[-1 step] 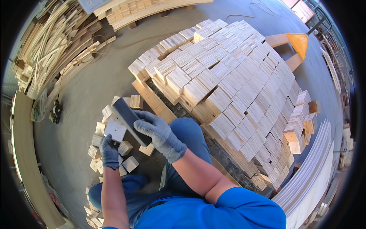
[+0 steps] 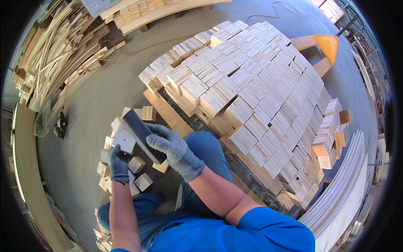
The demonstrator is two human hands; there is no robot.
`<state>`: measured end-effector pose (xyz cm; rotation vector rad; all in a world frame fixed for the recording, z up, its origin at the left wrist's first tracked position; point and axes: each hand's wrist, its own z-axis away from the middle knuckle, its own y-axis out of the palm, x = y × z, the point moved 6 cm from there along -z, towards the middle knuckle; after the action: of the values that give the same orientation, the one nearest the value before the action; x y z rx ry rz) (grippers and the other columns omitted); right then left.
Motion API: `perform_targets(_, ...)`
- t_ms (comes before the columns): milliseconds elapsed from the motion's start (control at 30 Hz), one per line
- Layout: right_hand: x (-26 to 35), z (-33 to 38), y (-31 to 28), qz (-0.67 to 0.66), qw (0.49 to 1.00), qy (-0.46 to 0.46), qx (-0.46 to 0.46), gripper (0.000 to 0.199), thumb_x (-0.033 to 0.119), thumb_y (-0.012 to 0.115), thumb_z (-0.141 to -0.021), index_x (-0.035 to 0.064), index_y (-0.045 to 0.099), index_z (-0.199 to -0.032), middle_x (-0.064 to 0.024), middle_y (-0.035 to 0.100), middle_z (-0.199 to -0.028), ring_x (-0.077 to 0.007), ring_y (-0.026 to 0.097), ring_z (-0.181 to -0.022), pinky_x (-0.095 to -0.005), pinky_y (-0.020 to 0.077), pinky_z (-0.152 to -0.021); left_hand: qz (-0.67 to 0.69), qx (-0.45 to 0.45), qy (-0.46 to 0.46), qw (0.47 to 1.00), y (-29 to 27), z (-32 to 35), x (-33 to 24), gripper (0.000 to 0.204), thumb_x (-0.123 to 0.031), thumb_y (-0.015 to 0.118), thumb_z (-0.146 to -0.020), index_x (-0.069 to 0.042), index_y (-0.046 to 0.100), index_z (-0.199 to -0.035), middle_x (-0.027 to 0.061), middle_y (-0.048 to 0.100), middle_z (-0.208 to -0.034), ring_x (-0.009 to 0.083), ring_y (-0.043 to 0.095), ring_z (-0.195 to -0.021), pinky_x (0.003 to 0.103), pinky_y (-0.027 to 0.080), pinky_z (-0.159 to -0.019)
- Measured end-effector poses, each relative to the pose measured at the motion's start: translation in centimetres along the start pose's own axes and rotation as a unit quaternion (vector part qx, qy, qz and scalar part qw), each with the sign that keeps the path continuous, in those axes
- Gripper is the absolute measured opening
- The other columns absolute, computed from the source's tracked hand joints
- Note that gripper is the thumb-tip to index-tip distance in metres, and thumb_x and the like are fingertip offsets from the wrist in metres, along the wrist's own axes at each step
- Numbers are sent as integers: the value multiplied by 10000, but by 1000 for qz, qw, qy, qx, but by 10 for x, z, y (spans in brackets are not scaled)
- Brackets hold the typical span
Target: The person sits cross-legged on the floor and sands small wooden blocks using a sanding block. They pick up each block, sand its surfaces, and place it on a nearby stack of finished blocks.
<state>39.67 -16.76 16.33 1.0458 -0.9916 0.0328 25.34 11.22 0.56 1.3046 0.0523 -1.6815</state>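
Observation:
In my left hand, gloved in grey, is a pale wooden block with small dark marks on its face. Its thumb lies along the near edge; the other fingers are hidden beneath. My right hand, also gloved, grips a long flat dark grey bar with a pale edge. That bar is tilted and overlaps the block's right side; whether the two touch I cannot tell. Loose wooden blocks lie on the floor below and around my left hand.
A large stack of wooden blocks rests on a pallet to my right. Beyond it stands an orange pallet jack. Scrap strips pile up at far left; a long board runs along the left, and white panels lie at right.
The dark bar and my right hand have shifted very slightly downward over the block. My left hand sits a touch further left; the whole view has moved a little.

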Motion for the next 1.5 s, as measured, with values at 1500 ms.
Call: perform_targets(1500,46,23,-71,-426,896,108,-65,1145,342,895,-771,-27,253,-1645,-278,515,-1532,-388,584,-1361,-482,448,-1200,-513,303,-71,800,517,-270,137,807,-498,711,-980,-132,408,-1633,25,630,-1289,116,589,-1105,292,479,-997)
